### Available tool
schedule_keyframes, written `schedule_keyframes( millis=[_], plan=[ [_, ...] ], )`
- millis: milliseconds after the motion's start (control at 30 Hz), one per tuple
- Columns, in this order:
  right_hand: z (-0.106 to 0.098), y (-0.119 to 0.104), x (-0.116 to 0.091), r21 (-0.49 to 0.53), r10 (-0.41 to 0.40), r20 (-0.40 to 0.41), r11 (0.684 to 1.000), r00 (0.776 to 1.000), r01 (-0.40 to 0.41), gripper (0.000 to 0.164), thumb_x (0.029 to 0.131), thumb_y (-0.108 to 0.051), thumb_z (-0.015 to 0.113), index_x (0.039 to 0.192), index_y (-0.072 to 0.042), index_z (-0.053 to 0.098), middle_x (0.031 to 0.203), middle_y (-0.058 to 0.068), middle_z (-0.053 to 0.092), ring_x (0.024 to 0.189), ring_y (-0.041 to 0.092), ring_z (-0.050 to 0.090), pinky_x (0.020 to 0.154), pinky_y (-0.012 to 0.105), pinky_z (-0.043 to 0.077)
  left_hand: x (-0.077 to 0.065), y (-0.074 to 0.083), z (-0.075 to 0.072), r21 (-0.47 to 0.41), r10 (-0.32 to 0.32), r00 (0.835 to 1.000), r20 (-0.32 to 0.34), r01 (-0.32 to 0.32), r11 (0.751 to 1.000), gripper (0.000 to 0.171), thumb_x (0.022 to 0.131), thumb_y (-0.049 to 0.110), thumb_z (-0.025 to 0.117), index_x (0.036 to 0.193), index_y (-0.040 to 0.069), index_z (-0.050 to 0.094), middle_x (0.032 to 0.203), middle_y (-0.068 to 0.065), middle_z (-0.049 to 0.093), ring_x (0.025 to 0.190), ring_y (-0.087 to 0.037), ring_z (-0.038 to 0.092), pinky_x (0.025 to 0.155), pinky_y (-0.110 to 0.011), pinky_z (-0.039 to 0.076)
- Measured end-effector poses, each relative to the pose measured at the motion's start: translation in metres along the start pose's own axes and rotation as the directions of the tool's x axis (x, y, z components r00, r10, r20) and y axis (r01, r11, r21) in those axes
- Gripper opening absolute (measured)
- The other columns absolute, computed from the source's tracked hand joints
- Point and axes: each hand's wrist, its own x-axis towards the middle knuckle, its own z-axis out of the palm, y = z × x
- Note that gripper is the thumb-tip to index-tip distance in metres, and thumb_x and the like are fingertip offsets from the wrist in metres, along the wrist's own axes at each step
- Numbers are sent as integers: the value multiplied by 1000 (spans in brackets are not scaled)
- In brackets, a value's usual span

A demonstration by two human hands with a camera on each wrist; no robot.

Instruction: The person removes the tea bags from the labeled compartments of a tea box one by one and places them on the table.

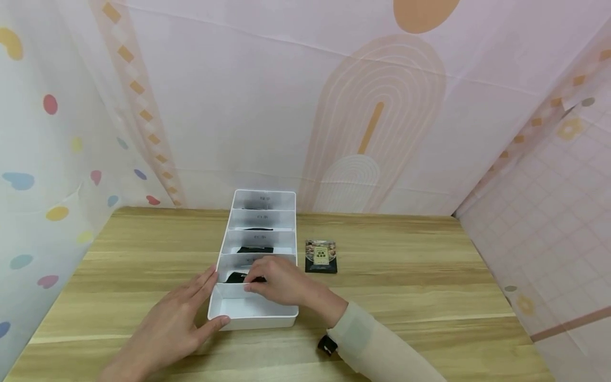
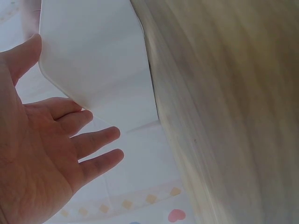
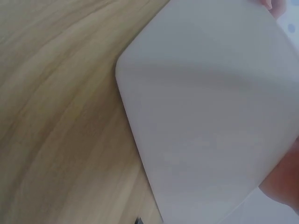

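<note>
A long white divided box (image 1: 253, 322) stands on the wooden table, with black packets in its rear compartments and its front compartment bare. My right hand (image 1: 277, 281) reaches into the second compartment from the front and pinches a black packet (image 1: 235, 277), which the fingers partly cover. The thumb lies close to the divider. My left hand (image 1: 174, 318) rests against the box's left side, its fingers spread along the rim and the thumb at the front corner. In the left wrist view those fingers (image 2: 100, 140) are straight beside the white wall.
To the right of the box a dark seasoning sachet with a food picture (image 1: 321, 257) lies flat on the table (image 1: 406, 276). A small black crumpled piece (image 1: 327, 345) lies by the right sleeve (image 1: 377, 345). Patterned cloth (image 1: 238, 106) hangs behind and at both sides.
</note>
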Motion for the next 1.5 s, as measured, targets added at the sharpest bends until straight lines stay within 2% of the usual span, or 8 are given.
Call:
schedule_keyframes(
  millis=[233, 467, 700, 967, 1233, 1500],
  plan=[
    [1, -1, -1, 85, 65, -16, 994, 998, -64, 6, 95, -18, 81, 96, -13, 82, 91, -9, 72, 79, -5, 55, 71, 8, 42, -1, 1, 0, -6, -8, 1000, 3, 8, 1000, 85, 88, 50, 82, 146, -7, 56, 154, -22, 52, 130, -41, 60, 100, -57, 52],
    [0, -2, -1, 106, 63, -45, 993, 997, -58, 4, 96, -15, 79, 96, -11, 81, 90, -9, 72, 78, -5, 54, 71, 7, 43, -1, 1, -1, -7, -10, 1000, 7, 10, 1000, 85, 88, 51, 81, 146, -7, 56, 154, -22, 52, 130, -41, 60, 99, -58, 53],
    [-6, -6, -3, 175, 104, -71, 980, 992, -90, 4, 98, -12, 76, 98, -10, 79, 88, -6, 74, 77, -6, 57, 70, 9, 47, -1, 1, -3, -10, -18, 1000, 9, 18, 1000, 86, 89, 50, 81, 147, -6, 55, 156, -22, 51, 130, -41, 60, 99, -59, 53],
    [-13, -4, -7, 144, 107, -139, 986, 985, -86, 7, 101, -15, 72, 104, -10, 76, 90, -2, 75, 76, -4, 59, 69, 10, 48, 0, 1, -3, -5, -31, 999, 36, 31, 999, 87, 89, 52, 80, 148, -6, 54, 156, -22, 50, 133, -41, 58, 101, -59, 52],
    [-28, -1, -12, 171, 156, -135, 976, 978, -132, 10, 104, -17, 68, 110, -10, 72, 94, -1, 74, 74, -1, 58, 68, 14, 49, 1, 2, -3, -11, -42, 998, 57, 43, 999, 87, 89, 53, 80, 149, -6, 53, 157, -21, 49, 133, -42, 58, 101, -60, 52],
    [-41, 2, -17, 193, 119, -213, 978, 970, -77, 7, 104, -11, 68, 108, -7, 71, 90, 1, 71, 68, 3, 52, 61, 17, 46, 1, 2, -2, -8, -44, 997, 62, 44, 999, 88, 90, 54, 78, 148, -7, 53, 157, -21, 49, 133, -43, 57, 102, -61, 51]
  ],
)
